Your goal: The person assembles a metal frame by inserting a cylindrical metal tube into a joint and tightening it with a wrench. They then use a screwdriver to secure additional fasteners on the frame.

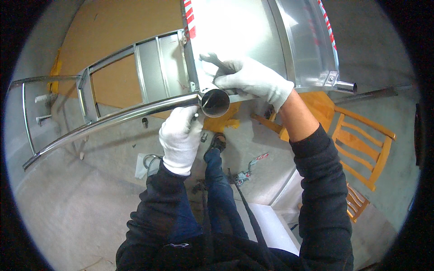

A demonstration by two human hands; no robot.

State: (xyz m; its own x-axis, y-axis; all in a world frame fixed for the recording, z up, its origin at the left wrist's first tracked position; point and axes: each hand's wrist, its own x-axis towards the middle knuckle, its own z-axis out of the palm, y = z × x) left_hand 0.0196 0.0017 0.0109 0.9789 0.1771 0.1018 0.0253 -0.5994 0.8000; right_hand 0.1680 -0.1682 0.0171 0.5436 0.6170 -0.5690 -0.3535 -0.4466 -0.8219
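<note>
My right hand (255, 81), in a white knitted glove, is closed around a grey open-end wrench (219, 62). The wrench's forked jaw points left, over the bright corner of a shiny sheet-metal box (244, 31). Just left of the right hand is the round open end of a metal tube (215, 103). My left hand (181, 135), gloved alike, is pressed up under a long polished rail (131, 109) beside that tube end. Its fingers are closed together. A small metal tip (195, 116) shows at the fingertips, too small to name.
A metal frame with crossbars (140, 72) stretches left over a brown board (115, 22). Wooden chairs (364, 144) stand at the right. A short pipe stub (346, 86) juts from the box. Red-white striped tape (190, 20) edges it. A white panel (266, 223) lies near my legs.
</note>
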